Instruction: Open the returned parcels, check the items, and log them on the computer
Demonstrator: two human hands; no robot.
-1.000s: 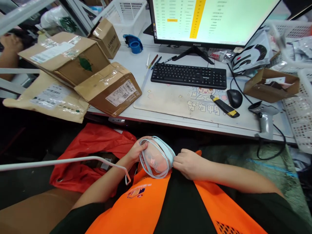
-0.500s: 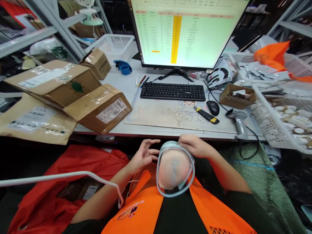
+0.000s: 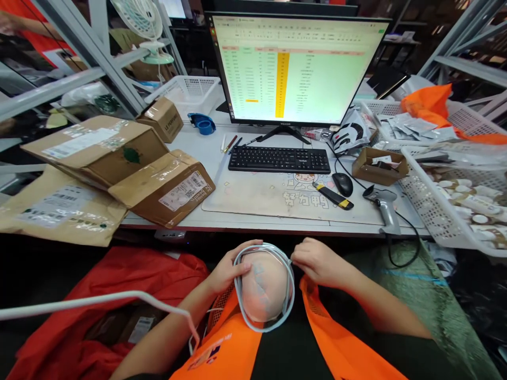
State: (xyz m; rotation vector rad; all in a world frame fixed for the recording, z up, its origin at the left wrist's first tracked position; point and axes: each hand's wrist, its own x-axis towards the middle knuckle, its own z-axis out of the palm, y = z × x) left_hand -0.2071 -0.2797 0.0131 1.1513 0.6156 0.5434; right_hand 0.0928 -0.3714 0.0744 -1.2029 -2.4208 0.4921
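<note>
Over my lap, in front of my orange vest, I hold a coil of pale blue cable (image 3: 238, 285) looped round a pinkish, rounded thing (image 3: 263, 290) that I cannot name. My left hand (image 3: 228, 270) lies on the coil's upper left, with its fingers curled over the loop. At the coil's upper right edge my right hand (image 3: 317, 262) pinches the cable. Both hands are just below the desk's front edge (image 3: 253, 228).
On the desk stand a monitor (image 3: 295, 68), keyboard (image 3: 279, 159), mouse (image 3: 343, 183), yellow-black knife (image 3: 333, 196) and barcode scanner (image 3: 385, 206). Taped cardboard boxes (image 3: 166, 187) are piled at the left, white baskets (image 3: 439, 211) at the right. A red bag (image 3: 119, 274) and a thin white tube (image 3: 99, 302) lie at my left.
My view has tilted up, so more of the desk and monitor shows. My left hand, open off the coil half a second ago, is back on it. The coil has turned slightly.
</note>
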